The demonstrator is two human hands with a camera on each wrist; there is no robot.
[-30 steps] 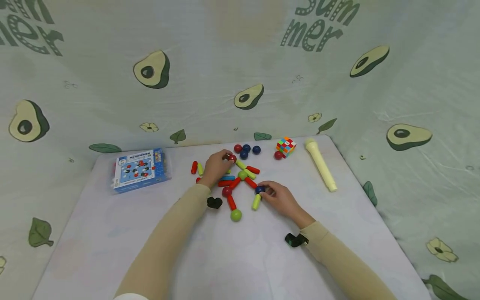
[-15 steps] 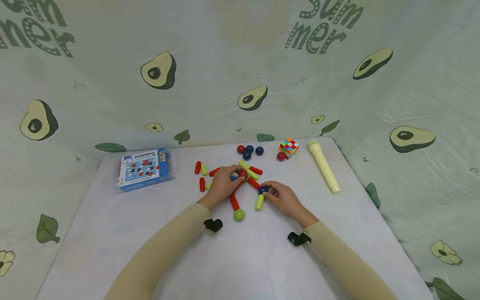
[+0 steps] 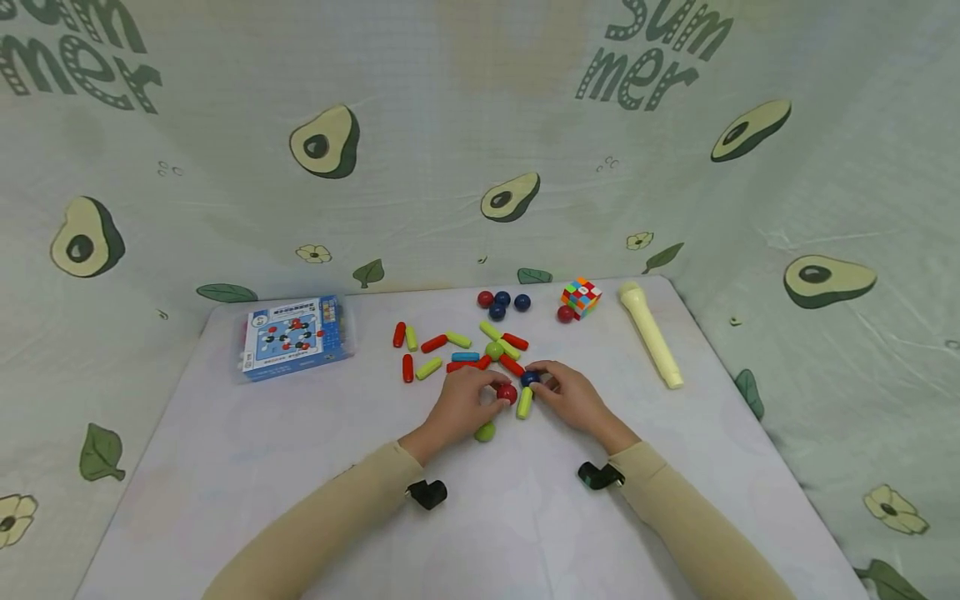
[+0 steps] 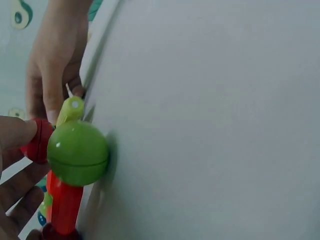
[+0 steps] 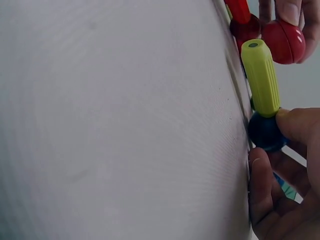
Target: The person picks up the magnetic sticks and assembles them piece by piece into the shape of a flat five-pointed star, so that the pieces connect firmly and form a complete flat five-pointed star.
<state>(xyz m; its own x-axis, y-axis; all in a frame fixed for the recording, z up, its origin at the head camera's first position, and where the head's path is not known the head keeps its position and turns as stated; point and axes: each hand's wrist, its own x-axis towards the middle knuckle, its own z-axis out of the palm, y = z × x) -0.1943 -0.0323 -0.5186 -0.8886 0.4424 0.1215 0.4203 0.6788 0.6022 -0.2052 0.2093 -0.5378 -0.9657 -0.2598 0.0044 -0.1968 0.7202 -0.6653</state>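
Note:
My left hand (image 3: 459, 407) pinches a red ball (image 3: 507, 394) between thumb and fingers, just left of a yellow-green rod (image 3: 524, 404). That rod stands out of a dark blue ball (image 5: 268, 132), which my right hand (image 3: 576, 402) grips with its thumb and fingers. A red rod (image 3: 512, 365) runs from the blue ball back to a green ball (image 3: 494, 350). Under my left hand, a second red rod (image 4: 66, 207) joins the front green ball (image 4: 78, 152) to a dark red ball (image 5: 245, 27), mostly hidden by the hand in the head view.
Loose red and yellow-green rods (image 3: 428, 368) and a blue rod (image 3: 465, 357) lie behind my left hand. Several balls (image 3: 497, 312) are grouped at the back, near a puzzle cube (image 3: 581, 297). A boxed molecule set (image 3: 292, 337) is at left, a cream stick (image 3: 651, 333) at right.
My left hand has carried the red ball from the back of the pieces forward and right, close to the yellow-green rod. My right hand keeps its hold on the blue ball.

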